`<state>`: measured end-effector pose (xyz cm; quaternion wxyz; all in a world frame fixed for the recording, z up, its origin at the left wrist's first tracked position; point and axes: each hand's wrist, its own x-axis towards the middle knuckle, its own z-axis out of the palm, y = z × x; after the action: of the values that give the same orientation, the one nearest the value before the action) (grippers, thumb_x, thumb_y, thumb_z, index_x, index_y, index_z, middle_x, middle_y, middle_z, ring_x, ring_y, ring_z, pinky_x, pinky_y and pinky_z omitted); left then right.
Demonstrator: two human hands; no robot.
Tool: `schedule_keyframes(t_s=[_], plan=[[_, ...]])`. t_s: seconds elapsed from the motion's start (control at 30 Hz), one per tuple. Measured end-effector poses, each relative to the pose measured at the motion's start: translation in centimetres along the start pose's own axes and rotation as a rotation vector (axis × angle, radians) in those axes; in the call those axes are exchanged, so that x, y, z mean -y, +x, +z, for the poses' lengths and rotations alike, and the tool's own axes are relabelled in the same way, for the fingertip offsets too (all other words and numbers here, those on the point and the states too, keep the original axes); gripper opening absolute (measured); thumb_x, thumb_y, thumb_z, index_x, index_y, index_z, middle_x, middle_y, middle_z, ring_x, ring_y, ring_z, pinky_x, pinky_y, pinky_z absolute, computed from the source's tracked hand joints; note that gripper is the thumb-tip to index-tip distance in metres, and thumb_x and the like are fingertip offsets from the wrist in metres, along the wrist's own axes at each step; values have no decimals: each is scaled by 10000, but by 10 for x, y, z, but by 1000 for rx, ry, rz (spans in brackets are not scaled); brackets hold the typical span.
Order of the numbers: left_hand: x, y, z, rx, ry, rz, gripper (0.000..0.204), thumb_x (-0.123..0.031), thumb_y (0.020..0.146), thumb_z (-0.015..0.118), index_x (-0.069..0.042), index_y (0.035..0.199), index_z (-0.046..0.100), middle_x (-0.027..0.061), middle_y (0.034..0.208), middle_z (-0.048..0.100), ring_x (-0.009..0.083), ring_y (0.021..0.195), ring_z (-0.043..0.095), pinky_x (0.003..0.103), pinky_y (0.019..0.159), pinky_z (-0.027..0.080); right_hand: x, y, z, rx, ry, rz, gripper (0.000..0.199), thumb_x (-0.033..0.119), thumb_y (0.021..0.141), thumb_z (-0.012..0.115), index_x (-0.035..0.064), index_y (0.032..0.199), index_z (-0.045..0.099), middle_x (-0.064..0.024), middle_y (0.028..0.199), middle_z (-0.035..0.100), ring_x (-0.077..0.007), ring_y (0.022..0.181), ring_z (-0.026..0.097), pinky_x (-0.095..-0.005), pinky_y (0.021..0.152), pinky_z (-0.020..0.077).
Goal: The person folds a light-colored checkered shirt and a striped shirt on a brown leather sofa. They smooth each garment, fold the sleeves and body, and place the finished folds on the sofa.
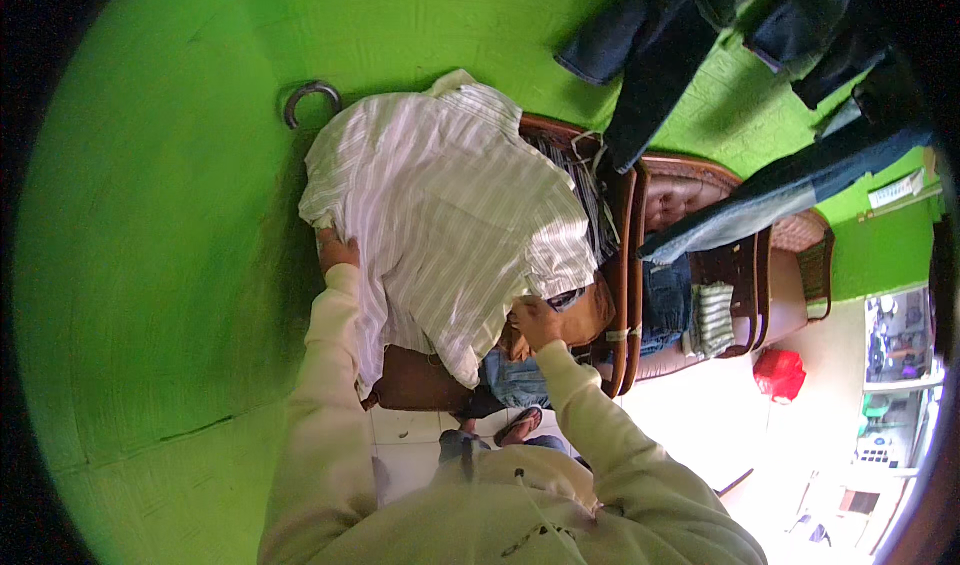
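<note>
A pale striped shirt [440, 195] is spread out in front of me, over a brown padded wooden seat [415, 380]. My left hand [338, 252] grips the shirt's left edge, its fingers partly hidden by the cloth. At the shirt's lower right edge, my right hand [536, 322] pinches the fabric. Beneath and beside that hand lie a brown-orange cloth [588, 313] and some folded blue denim [515, 380]. The shirt hides most of the seat.
A green wall [170, 215] stands close on my left and ahead. Several dark jeans [650, 55] hang at the upper right. More wooden chairs [685, 200] stand to the right, with folded jeans [665, 305] and a striped cloth [712, 320] on them. A red bag [779, 375] sits on the floor.
</note>
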<state>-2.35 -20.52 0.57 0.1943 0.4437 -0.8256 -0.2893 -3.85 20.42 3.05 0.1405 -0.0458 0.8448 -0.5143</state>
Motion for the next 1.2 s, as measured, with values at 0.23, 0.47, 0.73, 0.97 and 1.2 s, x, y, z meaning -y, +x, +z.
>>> schedule_keyframes(t_s=[0.23, 0.47, 0.73, 0.97, 1.2], plan=[[13, -14, -5, 175, -320, -154, 460, -166, 709, 726, -30, 1064, 468, 175, 943, 614, 311, 869, 596, 374, 790, 466, 34, 20, 37, -52, -261, 160, 554, 361, 748, 653, -30, 1128, 553, -189, 925, 640, -291, 838, 620, -371, 787, 487], [9, -28, -27, -201, 48, 321, 288, -174, 740, 677, -30, 946, 535, 133, 761, 589, 289, 700, 586, 388, 684, 474, 42, 14, 82, -268, -209, 351, 756, 353, 710, 702, -83, 1241, 388, -282, 1261, 417, -376, 1214, 381, -408, 987, 336], [20, -6, 0, 154, -230, 69, 215, -217, 767, 652, -53, 886, 578, 116, 809, 625, 258, 730, 604, 364, 690, 473, -18, 56, 73, -187, 175, 388, 423, 300, 732, 702, -57, 941, 618, -60, 803, 618, -163, 674, 531, -305, 630, 421], [1, -5, -14, 216, -345, -131, 299, -238, 779, 643, -8, 965, 602, 125, 906, 630, 233, 814, 588, 355, 742, 460, -16, 42, 90, -75, 267, 564, 554, 351, 763, 682, -66, 1087, 515, -128, 960, 600, -207, 841, 577, -339, 685, 487], [-28, -39, -91, 745, -851, -426, 491, -272, 759, 686, 15, 1134, 551, 90, 1029, 614, 217, 900, 584, 341, 797, 454, 13, -21, 17, 37, 585, 462, 560, 431, 860, 554, -42, 1154, 500, -125, 1045, 582, -211, 940, 557, -332, 766, 480]])
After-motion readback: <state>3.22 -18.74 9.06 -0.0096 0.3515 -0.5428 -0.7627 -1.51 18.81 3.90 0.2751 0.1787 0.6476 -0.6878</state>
